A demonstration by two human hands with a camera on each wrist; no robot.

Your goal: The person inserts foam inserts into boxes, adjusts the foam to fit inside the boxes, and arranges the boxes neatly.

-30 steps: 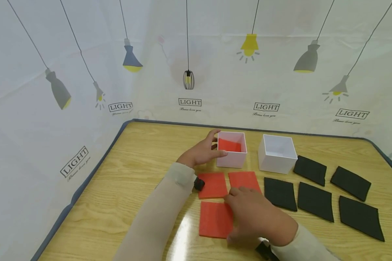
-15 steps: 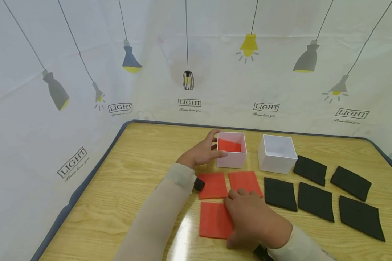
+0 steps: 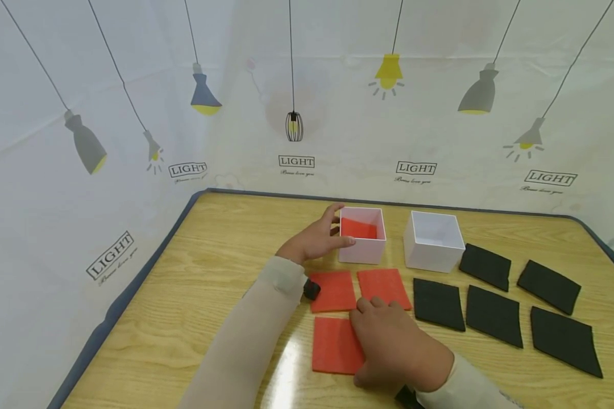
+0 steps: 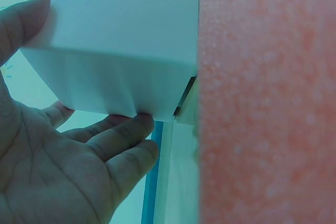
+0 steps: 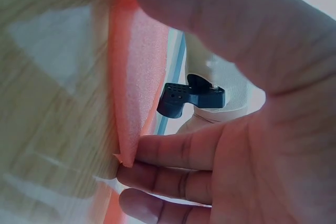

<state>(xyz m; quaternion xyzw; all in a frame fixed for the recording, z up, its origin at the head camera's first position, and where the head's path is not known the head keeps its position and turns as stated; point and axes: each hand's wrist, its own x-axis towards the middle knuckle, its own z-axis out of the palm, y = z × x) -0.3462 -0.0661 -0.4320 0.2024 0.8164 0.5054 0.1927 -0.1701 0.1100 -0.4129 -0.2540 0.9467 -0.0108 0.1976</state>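
Observation:
In the head view my left hand (image 3: pixel 312 241) grips the near left side of a small white box (image 3: pixel 362 253), its thumb on the front face and its fingers along the side and back. A red foam piece (image 3: pixel 358 228) leans inside that box. My right hand (image 3: pixel 396 343) spans the right part of a red foam square (image 3: pixel 336 345) lying on the table. In the right wrist view, thumb and fingers hold opposite edges of this foam square (image 5: pixel 140 72). Two more red squares (image 3: pixel 332 291) lie just in front of the box, side by side.
A second white box (image 3: pixel 434 250) stands to the right of the first, nothing visible inside. Several black foam squares (image 3: pixel 493 315) lie spread on the right of the wooden table (image 3: pixel 184 284). A white curtain printed with lamps (image 3: pixel 348 130) hangs behind the table.
My right hand has settled slightly, its wrist shifting a little left, and its fingertips draw back a little from the upper right red square. The left hand stays on the box.

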